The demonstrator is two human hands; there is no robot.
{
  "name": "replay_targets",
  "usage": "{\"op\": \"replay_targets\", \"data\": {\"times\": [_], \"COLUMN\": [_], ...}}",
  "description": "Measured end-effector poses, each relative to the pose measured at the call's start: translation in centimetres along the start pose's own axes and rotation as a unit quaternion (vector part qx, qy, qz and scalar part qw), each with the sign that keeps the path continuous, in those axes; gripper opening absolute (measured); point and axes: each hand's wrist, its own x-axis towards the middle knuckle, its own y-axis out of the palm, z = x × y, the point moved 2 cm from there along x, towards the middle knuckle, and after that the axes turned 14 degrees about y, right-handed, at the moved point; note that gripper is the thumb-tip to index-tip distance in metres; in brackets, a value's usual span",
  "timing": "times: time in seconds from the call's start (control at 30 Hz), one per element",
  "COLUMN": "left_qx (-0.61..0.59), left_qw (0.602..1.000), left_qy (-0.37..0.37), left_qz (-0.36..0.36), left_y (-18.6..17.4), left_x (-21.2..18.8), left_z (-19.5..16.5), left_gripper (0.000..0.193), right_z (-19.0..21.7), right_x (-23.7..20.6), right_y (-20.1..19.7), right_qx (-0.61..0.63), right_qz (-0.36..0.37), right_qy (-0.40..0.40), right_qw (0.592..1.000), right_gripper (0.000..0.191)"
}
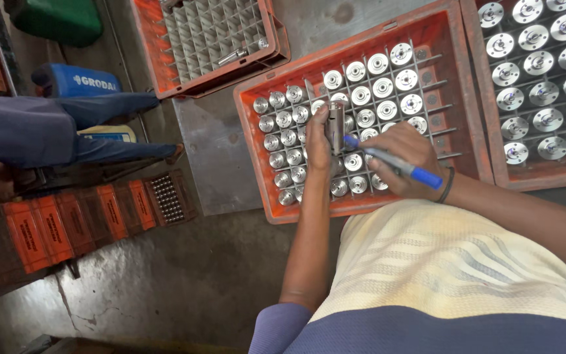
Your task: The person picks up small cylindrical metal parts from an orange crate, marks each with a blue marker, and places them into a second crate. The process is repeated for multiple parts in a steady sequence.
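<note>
My left hand (pixel 319 145) holds a shiny metal cylinder part (pixel 335 126) upright above an orange crate (pixel 250 141). My right hand (pixel 406 157) grips a blue marker pen (pixel 394 160), whose tip touches the side of the part. The crate's grid divider holds several round metal parts (pixel 378 85) standing on end. Both hands hover over the crate's middle rows.
A second orange crate (pixel 492 98) of several larger flanged metal parts sits at the right. A nearly empty gridded crate (pixel 155 52) lies at the top. Another person's blue-trousered legs (pixel 67 128) are at the left, beside stacked orange crates (pixel 54 229) and a green container (pixel 60 19).
</note>
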Motion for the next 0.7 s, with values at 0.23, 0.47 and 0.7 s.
{"op": "replay_targets", "data": {"times": [0.23,0.47,0.7], "left_qx": [-0.101,0.541,0.661], "left_qw": [0.994,0.825,0.741], "left_qy": [-0.020,0.163,0.117], "left_qz": [0.025,0.029,-0.006], "left_y": [0.3,-1.0,-2.9], "left_x": [0.2,2.5,4.9], "left_z": [-0.5,-5.4,-5.8], "left_gripper": [0.037,0.039,0.066], "right_z": [-0.2,-0.4,-1.0], "right_x": [-0.2,0.2,0.1], "right_y": [0.3,-0.3,0.0], "right_qx": [0.013,0.024,0.003], "right_qz": [0.028,0.000,0.001], "right_qy": [0.000,0.018,0.052], "right_qw": [1.000,1.000,0.999], "right_gripper": [0.022,0.023,0.024]}}
